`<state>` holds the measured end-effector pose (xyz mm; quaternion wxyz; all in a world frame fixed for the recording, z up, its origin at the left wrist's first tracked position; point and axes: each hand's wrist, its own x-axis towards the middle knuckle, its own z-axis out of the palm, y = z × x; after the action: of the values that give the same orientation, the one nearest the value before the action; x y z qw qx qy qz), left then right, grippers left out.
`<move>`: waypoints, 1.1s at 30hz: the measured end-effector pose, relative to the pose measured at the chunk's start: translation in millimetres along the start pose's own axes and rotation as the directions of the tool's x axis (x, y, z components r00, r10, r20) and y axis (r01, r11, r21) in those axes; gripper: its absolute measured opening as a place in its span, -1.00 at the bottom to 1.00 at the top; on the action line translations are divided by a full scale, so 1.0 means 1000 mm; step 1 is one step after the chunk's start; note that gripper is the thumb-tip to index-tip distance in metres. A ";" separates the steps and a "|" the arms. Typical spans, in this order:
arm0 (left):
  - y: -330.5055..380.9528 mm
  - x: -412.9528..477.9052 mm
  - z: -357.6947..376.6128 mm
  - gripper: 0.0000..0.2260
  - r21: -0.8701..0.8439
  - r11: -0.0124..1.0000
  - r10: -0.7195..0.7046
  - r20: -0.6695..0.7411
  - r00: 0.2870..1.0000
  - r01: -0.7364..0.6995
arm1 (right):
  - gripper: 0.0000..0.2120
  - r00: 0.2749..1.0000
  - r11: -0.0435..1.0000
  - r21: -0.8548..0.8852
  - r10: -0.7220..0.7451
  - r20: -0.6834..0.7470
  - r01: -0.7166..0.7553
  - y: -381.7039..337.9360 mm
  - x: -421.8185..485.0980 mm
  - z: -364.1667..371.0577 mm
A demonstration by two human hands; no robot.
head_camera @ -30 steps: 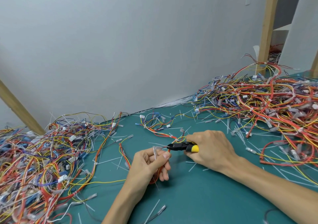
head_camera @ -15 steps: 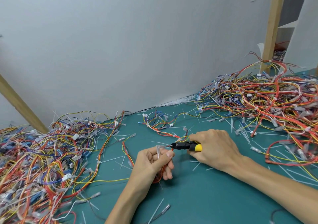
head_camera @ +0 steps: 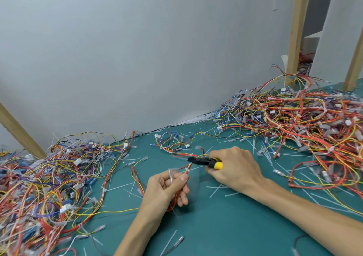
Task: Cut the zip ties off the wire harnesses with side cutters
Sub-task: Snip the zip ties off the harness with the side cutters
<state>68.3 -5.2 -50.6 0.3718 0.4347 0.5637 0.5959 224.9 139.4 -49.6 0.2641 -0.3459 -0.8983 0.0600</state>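
Note:
My left hand pinches a thin red, orange and yellow wire harness between thumb and fingers, just above the green mat. A small white zip tie wraps the harness right above my thumb. My right hand grips the black and yellow side cutters, jaws pointing left. The jaw tip sits a little above and right of the zip tie, apart from it. The harness runs on behind the cutters to a loose bundle on the mat.
A big tangle of coloured harnesses fills the left side and a larger heap the right. Cut white tie ends litter the green mat. A grey wall and wooden posts stand behind.
The cutters have lifted slightly away from the harness near my left thumb. The view has shifted a little; both hands stay in the same place on the mat.

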 end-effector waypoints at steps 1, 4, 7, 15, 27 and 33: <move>0.001 0.000 0.001 -0.75 0.005 1.000 -0.002 -0.006 1.000 0.002 | -0.73 0.999 0.999 0.041 0.037 -0.034 -0.035 0.002 0.000 -0.001; 0.002 -0.001 0.003 -0.77 0.019 1.000 -0.006 -0.035 0.999 0.006 | -0.70 0.991 0.989 0.124 0.092 -0.096 -0.080 0.005 -0.001 0.001; 0.000 -0.002 0.007 -0.81 0.032 0.999 -0.001 -0.112 0.994 0.004 | -0.73 0.990 0.983 0.164 0.097 -0.107 -0.079 0.004 -0.002 0.004; -0.009 -0.010 0.015 -0.91 0.689 0.706 0.358 -0.149 0.922 -0.163 | -0.68 0.968 0.944 0.311 0.173 -0.183 -0.110 0.007 0.003 0.006; 0.012 -0.023 0.005 -0.50 0.926 0.200 0.237 0.272 0.933 -0.321 | -0.69 0.946 0.757 0.654 0.209 -0.249 0.005 0.007 0.001 -0.004; 0.027 -0.047 -0.036 -0.44 0.937 0.088 0.162 0.322 0.933 -0.339 | -0.73 0.949 0.579 0.815 0.276 -0.151 -0.038 0.005 -0.003 -0.005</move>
<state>51.9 -64.0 -28.2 -0.0745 0.6986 0.7041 0.1033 232.1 140.8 -48.1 0.5010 -0.2732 -0.6964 0.4352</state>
